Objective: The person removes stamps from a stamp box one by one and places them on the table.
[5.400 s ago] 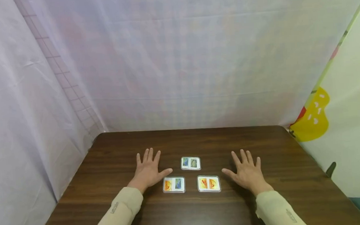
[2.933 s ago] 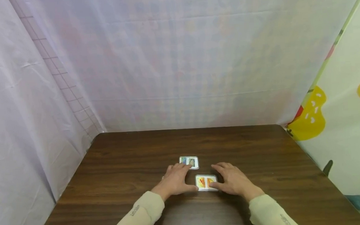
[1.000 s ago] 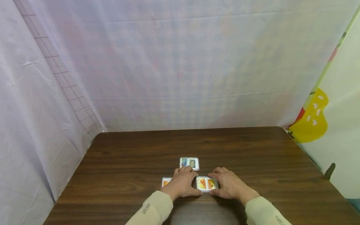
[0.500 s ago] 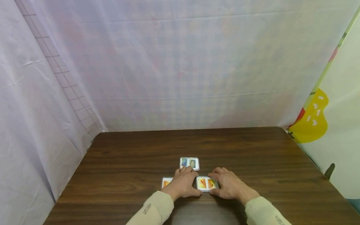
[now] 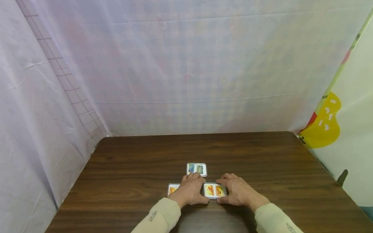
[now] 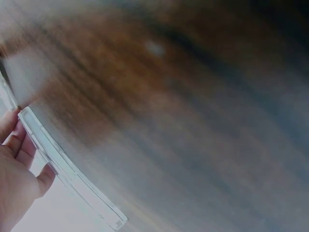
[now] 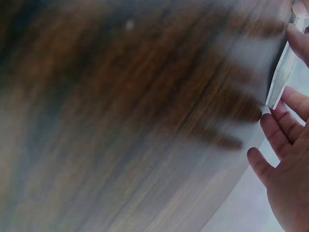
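My left hand (image 5: 191,189) and right hand (image 5: 240,189) face each other across a flat clear-edged picture case (image 5: 215,191) with two orange-yellow pictures. Thumb and fingers of each hand pinch its near and far corners, the left hand on its left side and the right hand on its right. Beneath my left hand and wrist, a second picture case (image 5: 172,188) lies mostly hidden. A third picture case (image 5: 196,168) sits just beyond my left fingertips, which overlap its front edge. The right wrist view catches my fingers against a clear case edge (image 7: 282,72).
All this is on a dark brown wood-grain table (image 5: 137,158). White curtains (image 5: 184,77) hang behind it and at the left. A white cloth printed with yellow shapes (image 5: 362,155) hangs along the right side.
Earlier, both hands lay flat and spread on either side of the three cases. They came inward to the right-hand case and took hold of it. Over the last second they stay almost still.
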`<state>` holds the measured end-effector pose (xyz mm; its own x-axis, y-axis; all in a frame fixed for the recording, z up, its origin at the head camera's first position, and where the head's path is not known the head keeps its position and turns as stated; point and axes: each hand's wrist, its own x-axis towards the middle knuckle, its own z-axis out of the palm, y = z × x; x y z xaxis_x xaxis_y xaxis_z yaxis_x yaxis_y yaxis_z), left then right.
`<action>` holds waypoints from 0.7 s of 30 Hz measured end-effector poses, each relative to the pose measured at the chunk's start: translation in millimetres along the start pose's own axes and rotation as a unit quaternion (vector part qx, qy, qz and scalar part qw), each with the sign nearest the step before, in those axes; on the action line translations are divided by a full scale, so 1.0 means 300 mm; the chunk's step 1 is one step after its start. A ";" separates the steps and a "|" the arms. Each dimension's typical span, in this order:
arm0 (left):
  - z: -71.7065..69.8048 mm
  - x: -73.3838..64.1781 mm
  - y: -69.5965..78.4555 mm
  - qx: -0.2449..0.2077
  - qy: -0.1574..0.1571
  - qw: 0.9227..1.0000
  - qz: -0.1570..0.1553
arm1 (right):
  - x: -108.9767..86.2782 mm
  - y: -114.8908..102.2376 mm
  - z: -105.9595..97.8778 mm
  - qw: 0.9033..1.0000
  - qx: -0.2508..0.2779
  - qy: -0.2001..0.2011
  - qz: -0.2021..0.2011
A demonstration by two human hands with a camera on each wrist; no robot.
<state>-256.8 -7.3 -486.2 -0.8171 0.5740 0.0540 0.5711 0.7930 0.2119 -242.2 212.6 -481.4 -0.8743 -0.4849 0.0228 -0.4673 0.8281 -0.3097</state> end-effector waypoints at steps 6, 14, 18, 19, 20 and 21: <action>-0.006 -0.004 0.002 -0.007 0.004 1.000 0.003 | 0.003 0.002 0.000 1.000 0.003 -0.001 -0.002; -0.004 -0.001 0.003 -0.007 -0.004 1.000 -0.001 | 0.009 0.005 0.004 1.000 0.007 0.004 -0.008; 0.000 0.002 0.001 -0.004 -0.011 1.000 -0.006 | 0.010 0.004 0.002 1.000 0.016 0.003 -0.001; 0.000 0.003 0.001 -0.004 -0.011 1.000 -0.007 | 0.010 0.004 0.001 1.000 0.019 0.003 0.001; 0.000 0.003 0.001 -0.004 -0.012 1.000 -0.007 | 0.010 0.003 0.000 1.000 0.023 0.002 0.003; 0.000 0.003 0.001 -0.004 -0.013 1.000 -0.007 | 0.010 0.002 -0.002 1.000 0.027 0.001 0.005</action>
<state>-257.4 -6.5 -486.0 -0.8228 0.5677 0.0257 0.5586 0.7997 0.2199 -245.1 211.9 -481.0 -0.8791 -0.4762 0.0217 -0.4511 0.8163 -0.3608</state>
